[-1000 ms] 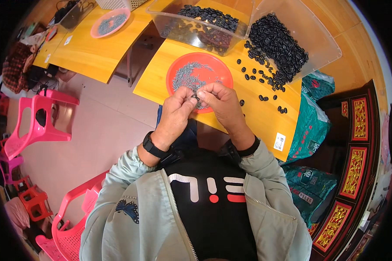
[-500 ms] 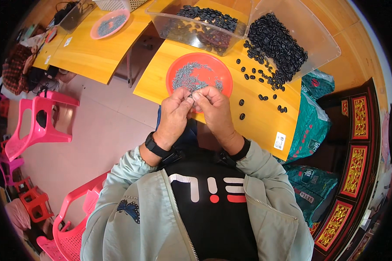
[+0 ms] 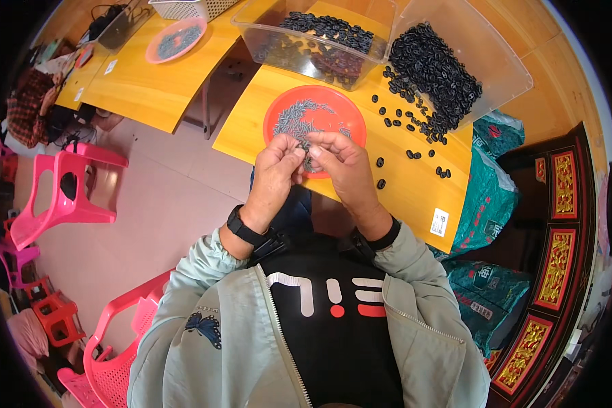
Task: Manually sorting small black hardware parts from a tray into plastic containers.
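1. Biggest of all, the yellow table [image 3: 421,207] runs across the upper middle, its near edge slanting down to the right.
2. Out on the floor to the left stands a pink stool [image 3: 75,190], well apart from the hands.
3. Along the table's far side, 2 see-through bins: the left bin [image 3: 268,37] has dark pieces in it, and from the right bin [image 3: 506,58] a heap of black oval pieces [image 3: 435,75] spreads onto the tabletop.
4. Close to the near edge sits the round red bowl [image 3: 357,112], and both hands are working right over its lower rim.
5. Here's the left hand [image 3: 275,166], black band at the wrist, thumb and forefinger pinched together on something small.
6. Right hand [image 3: 343,163] comes in to meet it, fingertips beside the left's; whether they clamp anything, I cannot tell.
7. Just right of that hand, 2 loose ovals [image 3: 381,162] lie on the table.
8. And there's the small dark piece [image 3: 304,145], up at the meeting fingertips, above the bowl, mostly hidden.
9. Smallest now: slim grey pins [image 3: 292,117], scattered thickly across the bowl's left half.
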### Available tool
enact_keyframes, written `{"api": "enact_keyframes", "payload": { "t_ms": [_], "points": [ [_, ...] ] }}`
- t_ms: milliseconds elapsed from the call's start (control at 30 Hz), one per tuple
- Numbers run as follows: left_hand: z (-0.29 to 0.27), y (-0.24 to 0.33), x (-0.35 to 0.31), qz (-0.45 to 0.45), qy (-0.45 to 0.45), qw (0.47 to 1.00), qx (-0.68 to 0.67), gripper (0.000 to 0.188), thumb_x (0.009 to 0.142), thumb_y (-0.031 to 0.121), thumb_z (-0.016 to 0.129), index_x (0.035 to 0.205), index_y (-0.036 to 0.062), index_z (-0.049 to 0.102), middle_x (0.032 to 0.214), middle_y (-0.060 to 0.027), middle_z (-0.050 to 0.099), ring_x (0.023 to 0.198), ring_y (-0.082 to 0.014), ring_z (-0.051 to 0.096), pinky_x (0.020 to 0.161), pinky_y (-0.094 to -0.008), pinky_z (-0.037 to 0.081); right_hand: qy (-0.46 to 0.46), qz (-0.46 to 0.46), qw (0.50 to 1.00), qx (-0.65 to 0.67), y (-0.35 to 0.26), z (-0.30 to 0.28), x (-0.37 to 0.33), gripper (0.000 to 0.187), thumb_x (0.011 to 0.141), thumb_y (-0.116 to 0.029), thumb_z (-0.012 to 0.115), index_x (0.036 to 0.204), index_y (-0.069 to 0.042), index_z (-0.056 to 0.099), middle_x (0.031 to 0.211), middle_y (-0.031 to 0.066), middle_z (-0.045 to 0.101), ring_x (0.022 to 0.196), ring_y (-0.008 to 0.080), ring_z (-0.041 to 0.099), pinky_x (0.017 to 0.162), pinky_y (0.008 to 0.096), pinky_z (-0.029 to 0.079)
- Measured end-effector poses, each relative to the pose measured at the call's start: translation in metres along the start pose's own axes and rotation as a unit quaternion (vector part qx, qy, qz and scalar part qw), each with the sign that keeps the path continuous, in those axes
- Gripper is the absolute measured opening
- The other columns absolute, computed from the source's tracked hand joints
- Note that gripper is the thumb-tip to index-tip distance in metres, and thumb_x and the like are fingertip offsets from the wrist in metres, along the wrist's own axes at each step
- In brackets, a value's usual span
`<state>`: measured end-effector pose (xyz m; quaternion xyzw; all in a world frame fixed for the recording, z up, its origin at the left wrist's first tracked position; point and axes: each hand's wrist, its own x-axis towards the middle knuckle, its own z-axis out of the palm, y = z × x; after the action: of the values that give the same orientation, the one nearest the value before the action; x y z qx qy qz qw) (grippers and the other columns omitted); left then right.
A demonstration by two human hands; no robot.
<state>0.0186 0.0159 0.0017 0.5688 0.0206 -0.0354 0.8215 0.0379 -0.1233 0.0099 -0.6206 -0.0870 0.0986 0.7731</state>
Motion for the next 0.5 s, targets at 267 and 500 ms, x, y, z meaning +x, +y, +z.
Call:
{"api": "enact_keyframes", "payload": {
  "t_ms": [267, 500],
  "points": [
    [-0.002, 0.000, 0.001, -0.012, -0.004, 1.000, 0.012, 0.008, 0.088, 0.010, 0.049, 0.082, 0.0039, 0.049, 0.063, 0.0002, 0.048, 0.053, -0.0064, 0.045, 0.049, -0.0196, 0.037, -0.027, -0.005, 1.000, 0.013, 0.004, -0.004, 0.002, 0.018, 0.084, 0.001, 0.057, 0.102, 0.003, 0.057, 0.091, 0.0058, 0.063, 0.083, 0.0096, 0.060, 0.074, 0.0228, 0.049],
    [-0.010, 0.008, 0.001, -0.032, -0.088, 0.990, 0.107, 0.011, 0.088, 0.011, 0.048, 0.081, 0.0033, 0.049, 0.063, 0.0013, 0.048, 0.056, -0.0053, 0.044, 0.049, -0.0198, 0.036, -0.039, 0.001, 0.999, -0.019, 0.000, -0.009, 0.001, 0.014, 0.084, 0.002, 0.057, 0.098, 0.004, 0.058, 0.090, 0.0068, 0.064, 0.079, 0.0100, 0.061, 0.072, 0.0232, 0.051]
  ]
}}
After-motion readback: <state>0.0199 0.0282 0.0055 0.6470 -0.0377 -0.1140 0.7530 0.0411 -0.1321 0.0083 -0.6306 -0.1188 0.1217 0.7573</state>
